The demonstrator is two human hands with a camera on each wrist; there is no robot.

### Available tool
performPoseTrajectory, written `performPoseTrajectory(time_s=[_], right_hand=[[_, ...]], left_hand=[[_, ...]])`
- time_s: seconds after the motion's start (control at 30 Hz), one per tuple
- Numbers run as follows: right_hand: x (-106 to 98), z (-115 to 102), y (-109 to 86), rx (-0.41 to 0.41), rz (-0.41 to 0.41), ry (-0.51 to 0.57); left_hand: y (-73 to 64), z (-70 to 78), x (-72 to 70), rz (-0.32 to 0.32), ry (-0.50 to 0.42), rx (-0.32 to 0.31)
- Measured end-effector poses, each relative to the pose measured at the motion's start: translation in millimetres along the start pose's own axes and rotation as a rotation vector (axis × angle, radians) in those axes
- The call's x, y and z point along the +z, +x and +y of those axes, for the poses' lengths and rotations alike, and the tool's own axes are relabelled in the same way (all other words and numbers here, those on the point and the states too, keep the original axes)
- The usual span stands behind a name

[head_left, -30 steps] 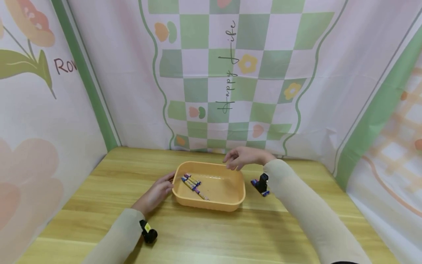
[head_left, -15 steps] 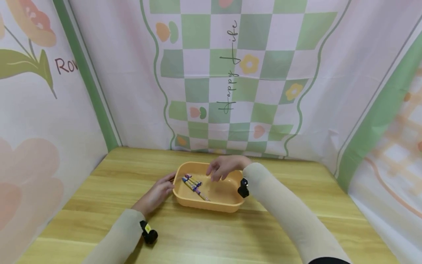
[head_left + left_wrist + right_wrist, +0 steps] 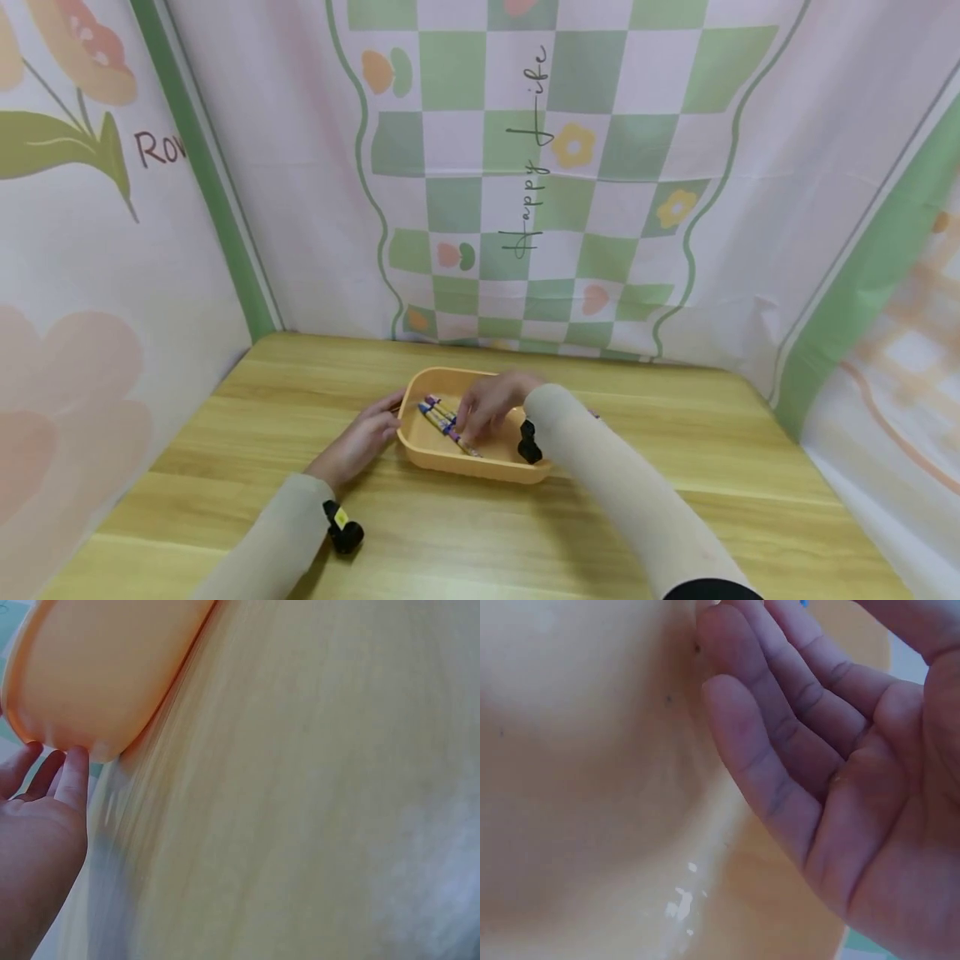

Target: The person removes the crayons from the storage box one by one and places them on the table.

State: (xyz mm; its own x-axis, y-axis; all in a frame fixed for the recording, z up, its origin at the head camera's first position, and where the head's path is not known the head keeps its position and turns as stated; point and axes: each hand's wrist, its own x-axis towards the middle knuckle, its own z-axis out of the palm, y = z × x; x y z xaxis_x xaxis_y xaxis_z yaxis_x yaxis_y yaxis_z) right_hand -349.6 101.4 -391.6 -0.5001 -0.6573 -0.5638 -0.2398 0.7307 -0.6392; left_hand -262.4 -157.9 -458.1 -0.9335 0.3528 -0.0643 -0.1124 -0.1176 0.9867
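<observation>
Several crayons (image 3: 435,418) with yellow, blue and purple wrapping lie at the left side of an orange-yellow plastic basket (image 3: 472,467). My right hand (image 3: 487,406) reaches down into the basket, its fingertips beside the crayons. In the right wrist view its fingers (image 3: 750,750) are lightly bent near the basket floor, and the fingertips run out at the top edge; I see nothing held. My left hand (image 3: 360,442) rests against the basket's left end. The left wrist view shows its fingertips (image 3: 75,761) touching the outer wall, fairly straight.
The basket stands on a wooden table (image 3: 465,542). Right of it, a small bit of coloured things (image 3: 595,414) shows behind my right sleeve (image 3: 600,467), mostly hidden. A printed curtain (image 3: 525,192) hangs behind the table, with more cloth at both sides.
My right hand has moved left and down, from above the basket's right rear rim into the basket beside the crayons. The left hand stays against the basket.
</observation>
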Motion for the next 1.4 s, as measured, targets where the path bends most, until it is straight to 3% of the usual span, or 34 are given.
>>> performPoseTrajectory(time_s=[0.4,0.87,1.2,1.4], right_hand=[[11.8,4.2,9.8,0.025,0.012,0.043],[13.2,7.7,7.7,0.037,0.023,0.043],[-8.7,6.8,-14.6,-0.009,0.089,0.042],[-33.1,5.9,-47.9,-0.057,0.174,0.033]], left_hand=[[0.3,-1.8,2.1,0.023,-0.019,-0.005],[1.0,-2.8,4.2,0.014,-0.015,-0.007],[-0.7,-1.2,3.6,0.001,0.002,-0.006],[-1.7,1.2,4.0,0.004,-0.001,0.008]])
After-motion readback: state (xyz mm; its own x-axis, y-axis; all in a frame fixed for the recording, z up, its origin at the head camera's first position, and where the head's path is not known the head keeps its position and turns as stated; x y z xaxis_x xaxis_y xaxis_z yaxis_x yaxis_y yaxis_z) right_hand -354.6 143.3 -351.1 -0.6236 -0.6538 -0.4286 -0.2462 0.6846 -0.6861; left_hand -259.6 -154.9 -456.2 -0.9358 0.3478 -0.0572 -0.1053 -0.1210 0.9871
